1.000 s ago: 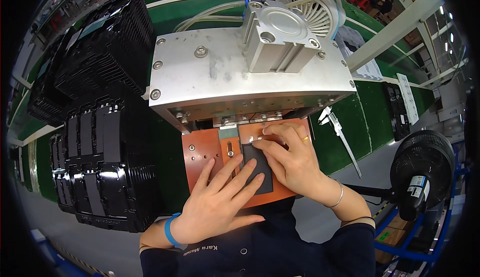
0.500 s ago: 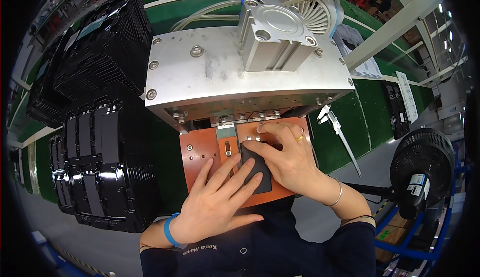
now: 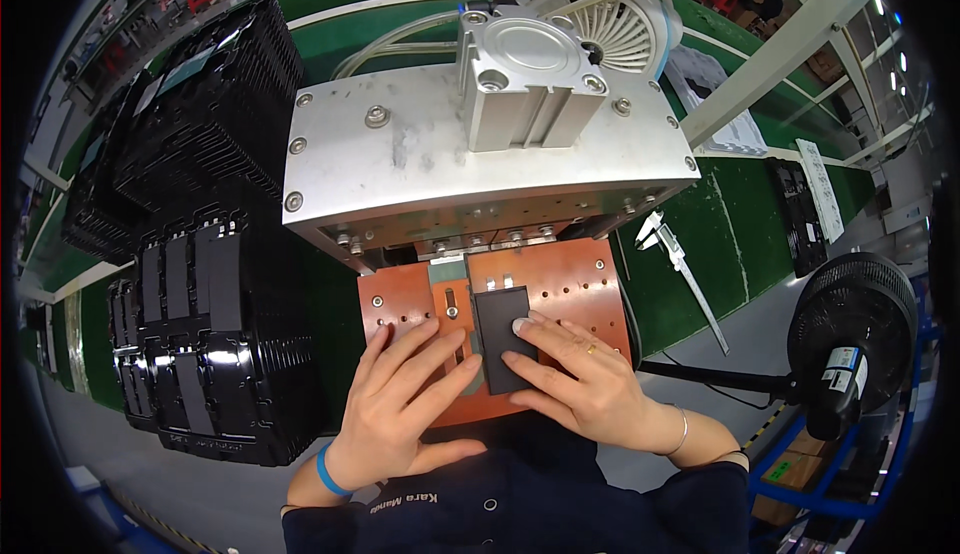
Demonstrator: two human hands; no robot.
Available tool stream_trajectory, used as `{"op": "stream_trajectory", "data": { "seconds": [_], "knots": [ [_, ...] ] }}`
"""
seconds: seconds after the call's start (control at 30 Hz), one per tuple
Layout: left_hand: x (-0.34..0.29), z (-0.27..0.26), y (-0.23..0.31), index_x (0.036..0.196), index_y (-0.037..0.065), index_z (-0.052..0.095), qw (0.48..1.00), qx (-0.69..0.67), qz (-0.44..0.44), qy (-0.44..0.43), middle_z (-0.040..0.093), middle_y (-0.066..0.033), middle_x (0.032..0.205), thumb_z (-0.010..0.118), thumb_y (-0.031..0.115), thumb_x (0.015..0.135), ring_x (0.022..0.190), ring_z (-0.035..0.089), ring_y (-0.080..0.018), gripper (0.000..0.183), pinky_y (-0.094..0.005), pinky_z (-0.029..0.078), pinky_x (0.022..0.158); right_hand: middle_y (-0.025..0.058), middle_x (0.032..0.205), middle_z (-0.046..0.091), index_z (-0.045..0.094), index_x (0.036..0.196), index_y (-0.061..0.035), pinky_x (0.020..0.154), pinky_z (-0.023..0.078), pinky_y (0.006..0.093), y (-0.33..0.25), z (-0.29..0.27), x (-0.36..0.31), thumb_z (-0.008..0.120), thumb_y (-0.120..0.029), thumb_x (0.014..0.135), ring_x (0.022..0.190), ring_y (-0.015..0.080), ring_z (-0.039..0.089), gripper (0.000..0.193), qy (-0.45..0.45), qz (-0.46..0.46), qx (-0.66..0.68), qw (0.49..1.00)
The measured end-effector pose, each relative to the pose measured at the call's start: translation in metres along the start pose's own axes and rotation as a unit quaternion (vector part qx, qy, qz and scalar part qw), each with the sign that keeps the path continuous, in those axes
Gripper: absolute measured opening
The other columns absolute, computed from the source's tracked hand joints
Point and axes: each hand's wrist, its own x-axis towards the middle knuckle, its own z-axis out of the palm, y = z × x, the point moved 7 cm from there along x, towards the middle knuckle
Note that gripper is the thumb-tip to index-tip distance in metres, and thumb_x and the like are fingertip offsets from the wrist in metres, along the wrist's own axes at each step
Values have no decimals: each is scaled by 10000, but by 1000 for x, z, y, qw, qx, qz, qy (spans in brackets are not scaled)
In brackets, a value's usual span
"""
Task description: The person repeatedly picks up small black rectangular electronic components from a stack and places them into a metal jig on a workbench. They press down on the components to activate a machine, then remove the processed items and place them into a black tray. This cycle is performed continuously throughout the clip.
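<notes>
The flat black part (image 3: 503, 339) lay on the orange fixture plate (image 3: 570, 284), just in front of the mouth of the metal press (image 3: 480, 169). My right hand (image 3: 580, 384) had its fingers spread over the part's right edge and lower end, pressing it flat rather than pinching it; my left hand (image 3: 400, 399) lay open on the plate beside it, fingertips touching the part's left edge. Neither grip closed around anything.

The risk I judged greatest was that my fingertips sat close under the press head, beneath the pneumatic cylinder (image 3: 530, 84); if it had come down, they could have been caught. The part could also have sat skewed against the plate's pins, since only light finger pressure steadied it. The steel caliper (image 3: 680, 264) on the green bench (image 3: 720, 224) lay well apart, as did the stacked black trays (image 3: 200, 344) and the fan (image 3: 850, 324).
</notes>
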Motion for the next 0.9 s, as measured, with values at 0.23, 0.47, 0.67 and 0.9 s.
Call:
{"op": "stream_trajectory", "data": {
  "seconds": [0.23, 0.47, 0.67, 0.9],
  "knots": [
    [13, 6, -2, 1287, 94, 612, 999, -13, 6, -49, 528, -144, 1389, 730, 580, 738, 1313, 458, -352, 742, -543, 332, 1076, 174, 1254, 602, 678, 1082, -8, 954, 527, 401, 15, 0, 22, 773, -220, 784, 1173, 334, 608, 377, 13, -26, -15, 999],
    [16, 7, 0, 1283, 82, 609, 997, -3, -3, -77, 520, -118, 1402, 706, 582, 772, 1326, 444, -345, 721, -534, 327, 1083, 184, 1248, 609, 674, 1091, 1, 939, 541, 382, 18, -1, 28, 772, -215, 785, 1174, 341, 609, 388, -8, -37, -26, 999],
    [25, 9, 3, 1270, 62, 616, 996, 2, 16, -93, 518, -111, 1409, 706, 655, 729, 1334, 425, -373, 807, -547, 332, 1087, 179, 1248, 612, 673, 1103, 0, 918, 551, 373, 18, -2, 30, 777, -225, 779, 1163, 335, 618, 408, -30, -46, -40, 998],
    [29, 18, 1, 1289, 99, 615, 992, 22, -10, -121, 522, -64, 1412, 662, 658, 776, 1351, 406, -341, 760, -548, 322, 1090, 174, 1203, 642, 681, 1085, 13, 886, 568, 383, 21, -2, 30, 783, -210, 776, 1124, 331, 639, 395, -23, -53, -26, 998]
  ]
}}
